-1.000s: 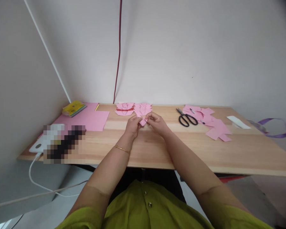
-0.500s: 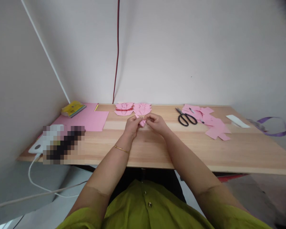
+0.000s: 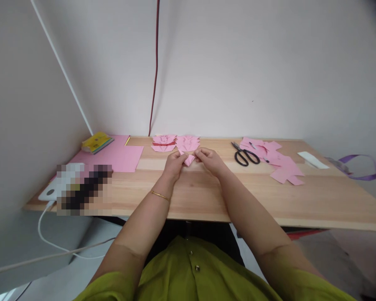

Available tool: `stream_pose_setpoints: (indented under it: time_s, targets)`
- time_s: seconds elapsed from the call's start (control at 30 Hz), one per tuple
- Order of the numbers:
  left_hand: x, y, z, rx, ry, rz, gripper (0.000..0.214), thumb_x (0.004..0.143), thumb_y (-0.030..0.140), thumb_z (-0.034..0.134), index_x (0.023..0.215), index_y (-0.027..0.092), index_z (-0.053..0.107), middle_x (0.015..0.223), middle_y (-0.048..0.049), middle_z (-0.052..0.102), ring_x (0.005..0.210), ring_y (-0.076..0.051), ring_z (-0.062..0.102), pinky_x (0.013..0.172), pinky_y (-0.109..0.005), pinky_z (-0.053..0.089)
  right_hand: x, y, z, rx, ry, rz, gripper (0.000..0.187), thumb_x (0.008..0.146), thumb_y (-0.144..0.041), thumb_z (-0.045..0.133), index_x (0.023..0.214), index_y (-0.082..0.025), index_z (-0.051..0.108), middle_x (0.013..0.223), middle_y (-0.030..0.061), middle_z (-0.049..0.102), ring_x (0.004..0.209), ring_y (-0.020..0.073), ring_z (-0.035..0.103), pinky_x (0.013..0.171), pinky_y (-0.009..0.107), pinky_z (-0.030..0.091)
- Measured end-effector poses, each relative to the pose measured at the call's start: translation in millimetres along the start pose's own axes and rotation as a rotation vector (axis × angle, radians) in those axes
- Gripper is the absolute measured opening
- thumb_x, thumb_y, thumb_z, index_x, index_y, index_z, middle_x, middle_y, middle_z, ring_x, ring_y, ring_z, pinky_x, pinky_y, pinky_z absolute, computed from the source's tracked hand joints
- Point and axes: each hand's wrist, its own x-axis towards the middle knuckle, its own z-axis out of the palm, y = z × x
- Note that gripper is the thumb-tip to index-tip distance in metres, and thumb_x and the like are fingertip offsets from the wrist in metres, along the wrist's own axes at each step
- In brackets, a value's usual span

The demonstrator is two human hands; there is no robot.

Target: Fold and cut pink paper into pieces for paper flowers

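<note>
Between my hands is a small piece of folded pink paper (image 3: 189, 159), its point turned toward me. My left hand (image 3: 174, 164) pinches its left side between thumb and fingers. My right hand (image 3: 207, 159) is closed at the paper's upper right corner, fingertips together on it. Just beyond my hands lie folded pink paper shapes: one with a red band (image 3: 163, 143) on the left, and a plain pink one (image 3: 188, 143) beside it, close to the wall.
Black-handled scissors (image 3: 246, 154) lie to the right, beside pink paper pieces (image 3: 285, 165) with pens on them. A white strip (image 3: 312, 160) is farther right. At left are pink sheets (image 3: 120, 159), a yellow packet (image 3: 97, 142) and a white device (image 3: 50, 192) with a cable.
My right hand has shifted slightly to the right, and more of the folded paper shows between my hands. My left hand keeps its grip in nearly the same place.
</note>
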Motion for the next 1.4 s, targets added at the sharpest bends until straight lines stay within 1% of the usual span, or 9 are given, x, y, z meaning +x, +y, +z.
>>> stream_pose_setpoints:
  time_s: [0.07, 0.13, 0.23, 0.33, 0.47, 0.67, 0.97, 1.17, 1.4]
  targets:
    - [0, -2, -1.8, 0.053, -0.022, 0.005, 0.02, 0.063, 0.027, 0.072, 0.061, 0.013, 0.058, 0.056, 0.0026, 0.054, 0.053, -0.008, 0.046, 0.055, -0.021, 0.036, -1, 1, 0, -0.033, -0.065, 0.039, 0.037, 0.081, -0.052, 0.053, 0.074, -0.016, 0.062, 0.064, -0.0009, 0.056, 0.06, 0.011, 0.049, 0.06, 0.024, 0.038]
    - [1, -4, -3.0, 0.087, -0.038, -0.011, 0.02, 0.064, 0.027, 0.071, 0.061, 0.013, 0.058, 0.056, 0.0028, 0.054, 0.053, -0.007, 0.046, 0.055, -0.021, 0.035, -2, 2, -1, -0.031, -0.135, 0.058, 0.037, 0.08, -0.052, 0.054, 0.073, -0.017, 0.061, 0.063, -0.001, 0.056, 0.058, 0.0107, 0.048, 0.058, 0.023, 0.037]
    - [0, -4, -2.9, 0.09, -0.058, -0.037, 0.021, 0.063, 0.029, 0.073, 0.063, 0.013, 0.058, 0.058, 0.0021, 0.055, 0.055, -0.008, 0.048, 0.056, -0.021, 0.037, -2, 2, -1, -0.035, -0.176, 0.057, 0.034, 0.08, -0.05, 0.054, 0.074, -0.017, 0.061, 0.063, -0.0015, 0.054, 0.057, 0.0103, 0.046, 0.055, 0.023, 0.035]
    - [0, -2, -1.5, 0.024, -0.083, -0.084, 0.027, 0.063, 0.035, 0.075, 0.068, 0.013, 0.06, 0.062, 0.001, 0.057, 0.057, -0.009, 0.051, 0.056, -0.022, 0.04, -2, 2, -1, -0.073, -0.143, 0.03, 0.033, 0.08, -0.048, 0.054, 0.071, -0.016, 0.059, 0.061, -0.0025, 0.051, 0.054, 0.0092, 0.041, 0.053, 0.022, 0.032]
    - [-1, 2, -1.1, -0.035, -0.097, -0.146, 0.032, 0.065, 0.041, 0.074, 0.075, 0.014, 0.06, 0.066, -0.0004, 0.059, 0.058, -0.011, 0.053, 0.054, -0.024, 0.043, 0, 0, -1, -0.097, -0.087, -0.021, 0.032, 0.08, -0.046, 0.054, 0.067, -0.017, 0.055, 0.061, -0.003, 0.049, 0.056, 0.0095, 0.04, 0.055, 0.023, 0.033]
    - [-2, 2, -3.1, 0.012, -0.221, -0.148, 0.031, 0.062, 0.03, 0.077, 0.084, 0.012, 0.063, 0.072, -0.0013, 0.062, 0.057, -0.008, 0.054, 0.056, -0.023, 0.044, 0, -4, -4, -0.163, -0.054, -0.075, 0.03, 0.083, -0.043, 0.052, 0.067, -0.017, 0.054, 0.063, -0.0023, 0.05, 0.061, 0.0109, 0.043, 0.06, 0.023, 0.034]
    - [-1, -1, -3.5, 0.032, -0.211, -0.115, 0.033, 0.06, 0.026, 0.077, 0.087, 0.011, 0.065, 0.075, -0.0025, 0.065, 0.056, -0.007, 0.053, 0.058, -0.023, 0.043, 2, -1, -6, -0.223, -0.072, -0.134, 0.029, 0.085, -0.041, 0.048, 0.069, -0.018, 0.053, 0.065, -0.0015, 0.051, 0.064, 0.0123, 0.046, 0.063, 0.024, 0.036]
    - [0, 0, -2.5, 0.092, -0.167, -0.081, 0.028, 0.059, 0.023, 0.076, 0.082, 0.012, 0.065, 0.065, 0.0004, 0.061, 0.054, -0.008, 0.052, 0.057, -0.023, 0.041, 1, -7, -4, -0.185, -0.057, -0.157, 0.024, 0.083, -0.039, 0.05, 0.076, -0.018, 0.058, 0.07, 0.0005, 0.056, 0.068, 0.0136, 0.049, 0.066, 0.025, 0.038]
    - [-3, 2, -1.0, 0.208, -0.155, -0.037, 0.023, 0.062, 0.025, 0.074, 0.079, 0.012, 0.065, 0.062, 0.0005, 0.059, 0.054, -0.008, 0.05, 0.056, -0.022, 0.038, 0, -8, -3, -0.174, -0.046, -0.156, 0.02, 0.082, -0.036, 0.052, 0.078, -0.018, 0.058, 0.076, 0.0017, 0.059, 0.071, 0.014, 0.05, 0.068, 0.026, 0.039]
